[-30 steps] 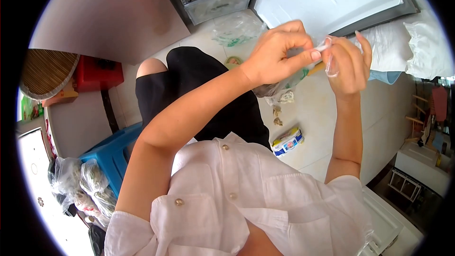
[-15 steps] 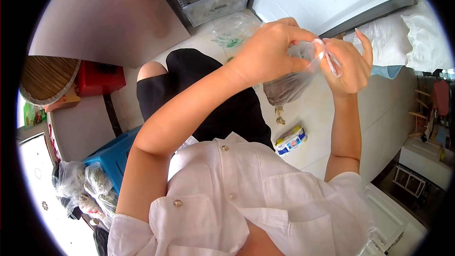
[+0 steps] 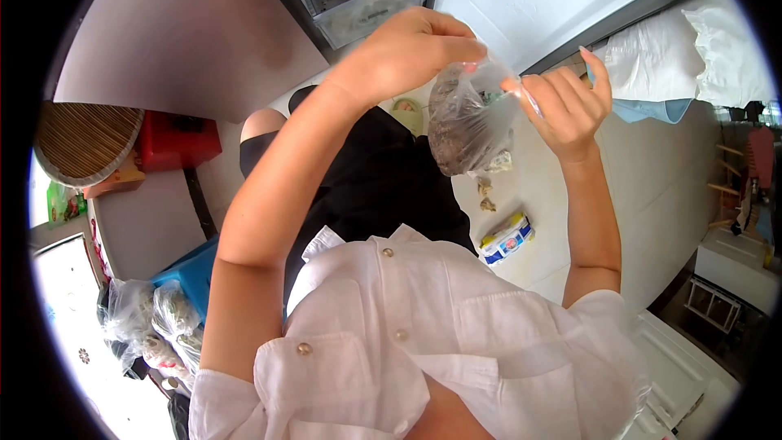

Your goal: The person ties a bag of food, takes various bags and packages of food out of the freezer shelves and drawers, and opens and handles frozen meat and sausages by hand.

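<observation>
A clear plastic bag (image 3: pixel 468 126) with dark brown contents hangs between my hands; what is inside I cannot make out. Its gathered mouth is stretched sideways. My left hand (image 3: pixel 415 49) pinches one side of the opening between thumb and fingers. On the other side, my right hand (image 3: pixel 566 110) grips the bag's edge with thumb and forefinger, its little finger raised. The bag hangs above the tiled floor, beside my black-clad knee (image 3: pixel 366 155).
Ahead, an open freezer drawer (image 3: pixel 375 12) holds bagged food, beside an open fridge door (image 3: pixel 546 0). A packet of wipes (image 3: pixel 507 238) and brown scraps (image 3: pixel 486 195) lie on the floor. Left are a red box (image 3: pixel 179 147), a blue bin (image 3: pixel 187 277) and several plastic bags (image 3: pixel 130 310).
My hands have moved apart, the left one going left and up. The bag's twisted top is now spread wider, and the bag has shifted left.
</observation>
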`<act>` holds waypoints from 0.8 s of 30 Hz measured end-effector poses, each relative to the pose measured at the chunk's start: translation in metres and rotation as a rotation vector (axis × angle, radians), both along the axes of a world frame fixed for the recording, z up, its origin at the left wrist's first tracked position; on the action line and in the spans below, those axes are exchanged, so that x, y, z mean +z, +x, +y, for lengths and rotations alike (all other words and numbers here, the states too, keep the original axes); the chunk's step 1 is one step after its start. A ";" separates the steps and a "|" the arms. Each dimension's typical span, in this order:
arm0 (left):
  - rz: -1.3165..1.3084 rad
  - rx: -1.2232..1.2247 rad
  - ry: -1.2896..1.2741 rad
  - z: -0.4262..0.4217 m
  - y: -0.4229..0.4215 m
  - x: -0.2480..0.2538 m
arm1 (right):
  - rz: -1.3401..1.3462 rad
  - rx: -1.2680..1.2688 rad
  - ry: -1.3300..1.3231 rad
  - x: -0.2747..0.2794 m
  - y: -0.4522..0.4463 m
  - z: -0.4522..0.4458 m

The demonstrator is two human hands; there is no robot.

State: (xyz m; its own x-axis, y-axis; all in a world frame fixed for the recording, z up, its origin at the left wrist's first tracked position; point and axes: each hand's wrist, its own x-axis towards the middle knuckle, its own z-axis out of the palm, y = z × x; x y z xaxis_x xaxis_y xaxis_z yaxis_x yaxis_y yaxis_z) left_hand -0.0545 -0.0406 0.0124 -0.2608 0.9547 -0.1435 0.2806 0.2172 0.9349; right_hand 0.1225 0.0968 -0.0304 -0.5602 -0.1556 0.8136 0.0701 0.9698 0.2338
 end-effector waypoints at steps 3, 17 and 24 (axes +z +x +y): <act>-0.372 0.077 0.185 0.004 0.011 0.007 | -0.078 -0.009 0.103 0.016 -0.002 0.006; -1.404 0.320 0.492 -0.010 -0.081 -0.005 | -0.263 -0.237 -0.222 0.023 0.065 0.037; -1.422 0.456 0.403 -0.012 -0.073 -0.037 | -0.502 -0.235 -0.605 -0.028 0.059 0.031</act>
State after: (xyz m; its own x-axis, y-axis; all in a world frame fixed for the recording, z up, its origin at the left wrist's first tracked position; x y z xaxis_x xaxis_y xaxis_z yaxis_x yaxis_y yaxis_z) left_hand -0.1270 -0.0521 -0.0251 -0.4070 0.8700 -0.2785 -0.8785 -0.2893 0.3802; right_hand 0.1818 0.1276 -0.0580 -0.8431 0.3964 0.3633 0.3132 0.9113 -0.2674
